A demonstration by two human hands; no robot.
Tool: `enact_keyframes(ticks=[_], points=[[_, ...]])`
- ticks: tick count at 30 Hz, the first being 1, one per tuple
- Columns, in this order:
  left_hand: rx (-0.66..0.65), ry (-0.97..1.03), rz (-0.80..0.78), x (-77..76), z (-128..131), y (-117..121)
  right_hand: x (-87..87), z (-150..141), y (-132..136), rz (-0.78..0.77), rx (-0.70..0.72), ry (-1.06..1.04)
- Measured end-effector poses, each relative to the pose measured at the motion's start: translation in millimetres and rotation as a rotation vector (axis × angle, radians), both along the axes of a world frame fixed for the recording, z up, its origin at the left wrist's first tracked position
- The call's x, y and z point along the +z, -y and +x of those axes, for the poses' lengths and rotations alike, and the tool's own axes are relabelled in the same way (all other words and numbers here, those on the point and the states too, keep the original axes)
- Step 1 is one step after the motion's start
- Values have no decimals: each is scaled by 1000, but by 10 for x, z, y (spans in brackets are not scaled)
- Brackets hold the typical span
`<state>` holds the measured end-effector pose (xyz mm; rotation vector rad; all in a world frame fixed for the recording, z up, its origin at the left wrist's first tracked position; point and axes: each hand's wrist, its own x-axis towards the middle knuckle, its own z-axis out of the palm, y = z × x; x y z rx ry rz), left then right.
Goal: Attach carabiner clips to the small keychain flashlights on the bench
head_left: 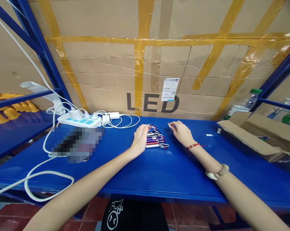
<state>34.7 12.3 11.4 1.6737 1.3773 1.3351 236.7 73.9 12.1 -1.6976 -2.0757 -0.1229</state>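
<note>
Several slim metal tubes with carabiner clips, which look like keychain flashlights (pixel 152 140), lie side by side in a row on the blue table. They are silver, purple, red and blue, with the clips toward the right. My left hand (pixel 139 139) rests against their left ends, fingers stretched out and partly covering them. To the right of the row, my right hand (pixel 183 133) is closed in a pinch. A small silvery piece (pixel 168 124) shows at its thumb and fingertips; its kind is too small to make out.
A white power strip (pixel 80 121) with plugs and cables stands at the back left, near a blurred-out patch. An open cardboard box (pixel 255 138) and a green-capped bottle (pixel 252 99) are at the right. A large taped carton (pixel 106 73) forms the back wall.
</note>
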Motion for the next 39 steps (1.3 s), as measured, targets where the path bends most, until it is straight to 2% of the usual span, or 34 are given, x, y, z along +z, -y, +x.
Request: enact_keyframes(ticks=[3, 5, 11, 19, 22, 25, 31, 35, 39], points=[[0, -22, -7, 6, -5, 7, 63, -85, 89, 89, 45, -65], [-3, -37, -20, 6, -8, 9, 80, -149, 145, 81, 96, -62], [1, -11, -23, -1, -2, 2, 66, -272, 248, -94, 214, 51], [-14, 1, -17, -17, -1, -18, 26, -221, 203, -184, 183, 173], [-9, -2, -13, -23, -1, -21, -4, -226, 186, -138, 143, 197], [-2, -6, -20, -5, 6, -6, -7, -246, 190, -26, 144, 152], [12, -4, -62, 42, 15, 28, 55, -341, 301, 188, 393, -70], [14, -52, -80, 65, 19, 30, 59, -404, 377, 147, 520, -145], [30, -143, -88, 74, 33, 20, 28, -409, 384, 95, 497, -124]])
